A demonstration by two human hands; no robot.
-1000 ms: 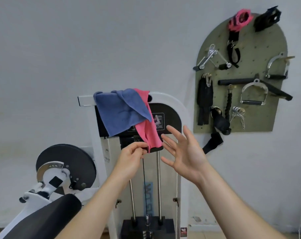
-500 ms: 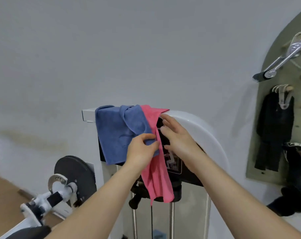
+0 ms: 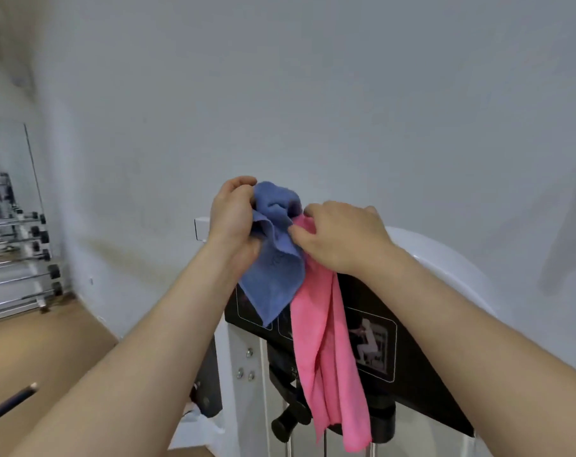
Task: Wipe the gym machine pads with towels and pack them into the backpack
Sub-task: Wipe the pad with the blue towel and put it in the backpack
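Note:
A blue towel (image 3: pixel 275 278) is bunched at the top of the white gym machine frame (image 3: pixel 444 258), and my left hand (image 3: pixel 232 219) is closed around its upper part. A pink towel (image 3: pixel 329 351) hangs down beside it over the machine's black instruction panel (image 3: pixel 395 357). My right hand (image 3: pixel 339 235) pinches the pink towel's top edge where it meets the blue one. No pads and no backpack are in view.
A rack of chrome bars (image 3: pixel 16 258) stands at the left against the pale wall. Wooden floor (image 3: pixel 32 351) lies below it. A dark rod tip (image 3: pixel 13 400) pokes in at lower left. The machine's black knob and guide rods (image 3: pixel 289 420) are below the panel.
Both hands rose to the top of the frame. My left hand gathered the spread blue towel into a bunch, and my right hand took the pink towel's top. The view moved closer.

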